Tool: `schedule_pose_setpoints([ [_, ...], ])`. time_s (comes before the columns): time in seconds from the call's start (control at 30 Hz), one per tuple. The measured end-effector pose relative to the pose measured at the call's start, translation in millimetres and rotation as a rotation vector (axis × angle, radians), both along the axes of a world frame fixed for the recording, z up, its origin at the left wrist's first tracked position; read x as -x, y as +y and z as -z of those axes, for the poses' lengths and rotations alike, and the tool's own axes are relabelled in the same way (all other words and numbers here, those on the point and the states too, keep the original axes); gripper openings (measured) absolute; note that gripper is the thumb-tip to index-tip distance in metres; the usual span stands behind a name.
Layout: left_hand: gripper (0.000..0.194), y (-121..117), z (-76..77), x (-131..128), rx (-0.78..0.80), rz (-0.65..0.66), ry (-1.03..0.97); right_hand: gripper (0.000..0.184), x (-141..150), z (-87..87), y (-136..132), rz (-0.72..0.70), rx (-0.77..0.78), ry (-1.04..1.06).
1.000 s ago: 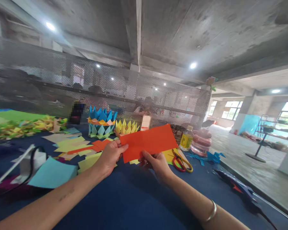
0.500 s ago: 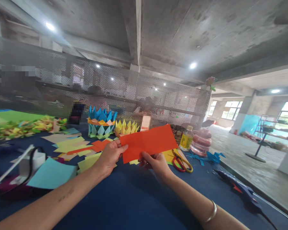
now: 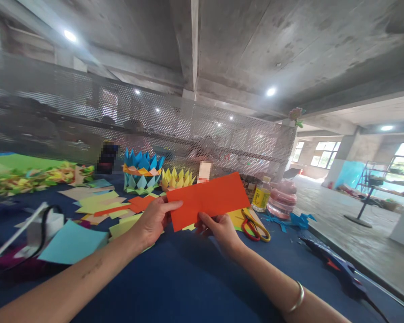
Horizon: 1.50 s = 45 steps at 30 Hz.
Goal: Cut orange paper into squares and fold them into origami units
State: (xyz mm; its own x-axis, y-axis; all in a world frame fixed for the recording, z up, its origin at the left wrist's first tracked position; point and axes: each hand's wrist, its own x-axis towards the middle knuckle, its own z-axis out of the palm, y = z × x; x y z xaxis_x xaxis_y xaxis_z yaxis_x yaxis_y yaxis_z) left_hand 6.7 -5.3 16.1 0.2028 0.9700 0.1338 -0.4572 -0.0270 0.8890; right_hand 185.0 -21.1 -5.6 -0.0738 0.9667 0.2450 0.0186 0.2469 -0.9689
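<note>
Head view: clamping orange paper (image 3: 210,197) in left fingers (image 3: 168,207) and right fingers (image 3: 207,220), extending left thumb (image 3: 176,205) farther across, apparently only adjusting grip.

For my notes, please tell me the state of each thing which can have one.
Orange sheet: held up
Left hand: pinching sheet's left end
Right hand: pinching sheet's lower edge
Scissors: lying down, unheld
Bottle: upright, capped
Glue gun: lying, unheld
Blue sheet: slightly curved, unheld
Yellow crown: upright
</note>
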Motion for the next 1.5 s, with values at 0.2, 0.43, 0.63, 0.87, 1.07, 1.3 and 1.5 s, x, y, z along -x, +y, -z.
schedule_pose_setpoints([
  [0.2, 0.032, -1.5, 3.6, 2.6, 0.006, 0.075, 0.103, 0.048, -0.4, -1.8, -1.9, -0.037, 0.006, -0.065],
  [0.43, 0.037, 4.4, 9.9, 3.2, -0.076, 0.022, 0.193, 0.051, -2.1, 3.5, 1.9, -0.058, 0.014, -0.158],
  [0.63, 0.037, 9.0, 13.3, 2.5, -0.053, -0.054, 0.191, 0.048, -18.1, -17.3, 3.0, -0.062, 0.048, -0.403],
  [0.87, 0.030, 10.0, 13.3, 1.7, 0.017, -0.105, 0.139, 0.010, -106.7, -50.9, -3.1, 0.350, 0.063, -0.983],
  [1.07, 0.028, 9.8, 13.4, 1.9, 0.030, -0.107, 0.121, 0.027, -139.7, -32.7, -3.1, 0.543, 0.185, -1.228],
  [1.3, 0.045, 8.0, 6.3, 3.3, 0.020, -0.117, 0.092, 0.046, -123.5, -35.0, 5.8, 0.502, 0.141, -1.051],
  [1.5, 0.048, 19.4, 7.4, 11.3, 0.000, -0.230, 0.038, 0.037, -65.9, -38.0, 1.8, 0.037, 0.186, -0.749],
])
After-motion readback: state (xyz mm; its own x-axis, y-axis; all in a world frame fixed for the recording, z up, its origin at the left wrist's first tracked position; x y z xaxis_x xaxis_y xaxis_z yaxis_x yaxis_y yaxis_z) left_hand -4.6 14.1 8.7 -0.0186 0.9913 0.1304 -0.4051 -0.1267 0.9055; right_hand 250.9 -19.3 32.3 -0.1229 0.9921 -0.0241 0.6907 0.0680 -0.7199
